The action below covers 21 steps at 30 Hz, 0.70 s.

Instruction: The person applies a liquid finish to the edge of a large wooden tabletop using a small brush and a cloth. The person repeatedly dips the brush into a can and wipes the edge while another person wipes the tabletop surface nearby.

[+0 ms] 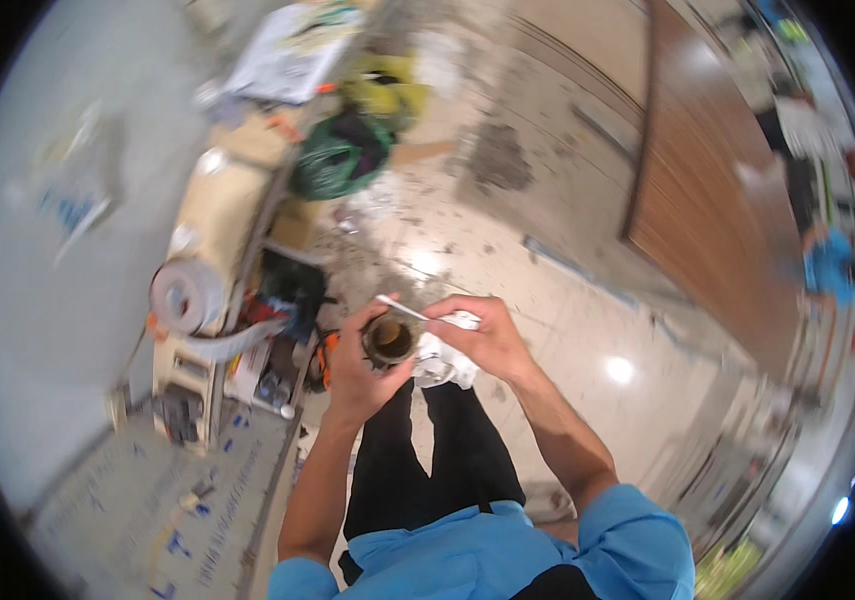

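My left hand is wrapped round a small round open-topped container, dark at the rim and brownish inside. My right hand grips a thin white stick, which slants across the far side of the container's mouth. Whether its tip touches the rim I cannot tell. Some white crumpled material shows below and between my hands; whether the right hand holds part of it is unclear.
On the left, a narrow bench carries a big roll of white tape and papers. A green plastic bag lies beyond it on the stained tiled floor. A brown wooden panel stands right; a person in blue is farther off.
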Motion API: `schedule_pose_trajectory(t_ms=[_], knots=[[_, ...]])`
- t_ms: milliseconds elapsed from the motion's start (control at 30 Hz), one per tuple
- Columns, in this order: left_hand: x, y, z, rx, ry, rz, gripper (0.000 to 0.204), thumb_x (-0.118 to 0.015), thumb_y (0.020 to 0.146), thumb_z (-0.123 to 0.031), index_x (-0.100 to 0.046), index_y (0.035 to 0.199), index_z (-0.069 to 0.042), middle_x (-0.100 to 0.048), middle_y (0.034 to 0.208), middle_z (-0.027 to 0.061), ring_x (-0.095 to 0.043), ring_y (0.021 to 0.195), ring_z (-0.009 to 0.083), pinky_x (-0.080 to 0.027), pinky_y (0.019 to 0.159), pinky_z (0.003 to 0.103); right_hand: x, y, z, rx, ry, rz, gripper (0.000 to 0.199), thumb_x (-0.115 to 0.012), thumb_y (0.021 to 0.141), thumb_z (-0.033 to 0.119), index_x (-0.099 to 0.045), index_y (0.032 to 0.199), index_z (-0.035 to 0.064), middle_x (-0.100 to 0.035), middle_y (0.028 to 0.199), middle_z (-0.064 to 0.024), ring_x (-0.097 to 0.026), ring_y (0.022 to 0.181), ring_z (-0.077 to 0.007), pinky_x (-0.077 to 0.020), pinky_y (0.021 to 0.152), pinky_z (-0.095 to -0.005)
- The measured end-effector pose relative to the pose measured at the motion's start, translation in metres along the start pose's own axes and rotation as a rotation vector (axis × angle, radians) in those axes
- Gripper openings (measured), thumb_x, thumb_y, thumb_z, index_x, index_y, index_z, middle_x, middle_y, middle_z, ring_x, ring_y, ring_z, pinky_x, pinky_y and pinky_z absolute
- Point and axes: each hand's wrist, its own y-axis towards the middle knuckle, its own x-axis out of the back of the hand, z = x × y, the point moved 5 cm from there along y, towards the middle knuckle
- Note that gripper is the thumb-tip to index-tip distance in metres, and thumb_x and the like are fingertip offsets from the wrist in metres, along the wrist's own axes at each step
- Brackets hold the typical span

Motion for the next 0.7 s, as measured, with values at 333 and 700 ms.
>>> schedule_pose_trajectory(t_ms=[333, 700], knots=[[-0.153, 0.055, -0.023, -0.097, -0.071, 0.281, 0.071, -0.085, 0.081, 0.002, -0.047, 0.141, 0.001, -0.062, 0.146, 0.0181, -0.065, 0.126, 0.0238, -0.053, 0.107, 0.035, 0.151, -0.109, -0.040, 0.066, -0.033, -0.541, 0.014, -0.078, 0.090, 0.000, -0.080, 0.103, 0.0009, -0.077, 0.094, -0.0102, -0.072, 0.085, -0.0157, -0.0540, 0.076, -0.0296], [-0.209, 0.082, -0.038, -0.183, 0.028, 0.567, 0.075, -0.088, 0.075, 0.003, -0.055, 0.141, -0.003, -0.066, 0.141, 0.0155, -0.065, 0.131, 0.0279, -0.052, 0.110, 0.038, 0.195, -0.126, -0.018, 0.031, -0.217, -0.544, 0.007, -0.078, 0.090, 0.002, -0.077, 0.097, -0.0004, -0.074, 0.090, -0.0101, -0.070, 0.083, -0.0183, -0.0524, 0.074, -0.0297]])
